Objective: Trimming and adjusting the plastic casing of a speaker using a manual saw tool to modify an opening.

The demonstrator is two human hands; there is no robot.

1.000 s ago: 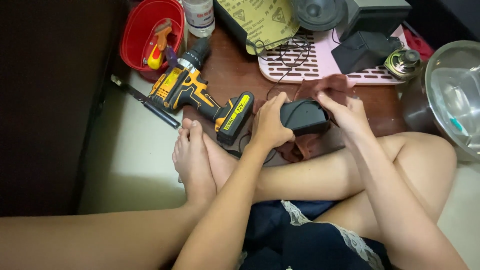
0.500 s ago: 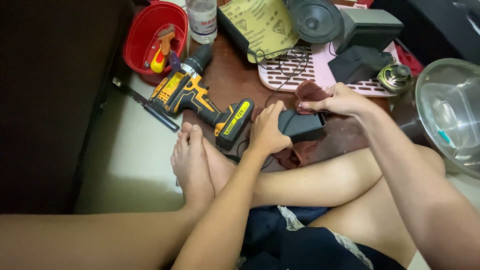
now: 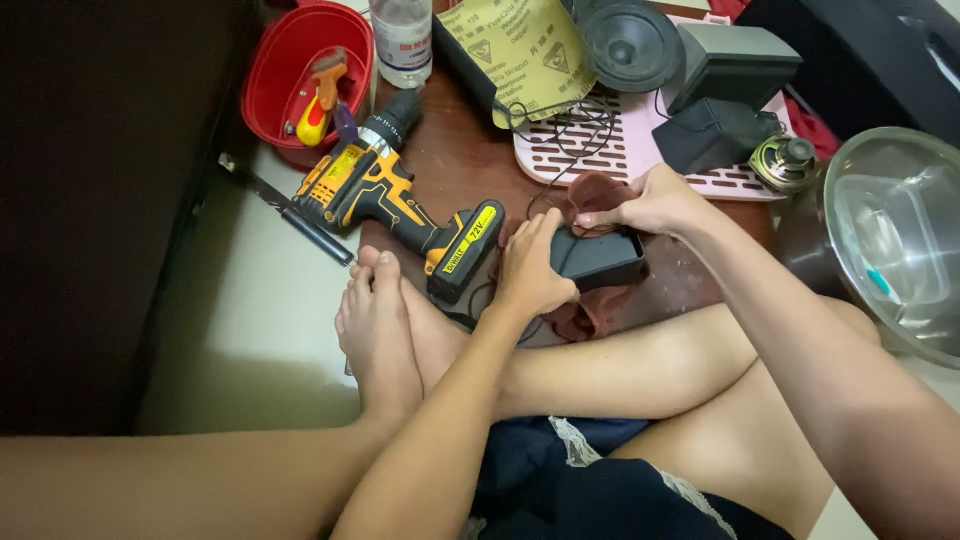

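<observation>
You are sitting cross-legged on the floor, and both of your hands are working on a small black box (image 3: 598, 258) lying at the centre of the frame on a dark brown board (image 3: 470, 160). Your left hand (image 3: 530, 265) is gripping the box's left end, fingers curled over its top. Your right hand (image 3: 650, 203) is pressing a reddish-brown cloth (image 3: 590, 192) against the box's upper edge, fingers pinched on the fabric.

Compared with a second ago, your right hand is sitting higher and further toward the back of the box, where before it was covering the box's right side. More of the black top face is now showing. The cloth is bunching above and below the box rather than lying over it. Your left hand is holding much the same place as before, so the box itself is hardly shifting. To my eye you are wiping along the box's far edge while steadying it.

Just left of the box a yellow and black cordless drill (image 3: 400, 195) is lying on its side, its battery end close to your left hand. At the upper left a red bowl (image 3: 275, 75) is holding small tools. A pink slotted tray (image 3: 610, 150) is carrying black speaker parts at the upper centre, and a steel bowl (image 3: 900, 240) is standing at the right edge.
</observation>
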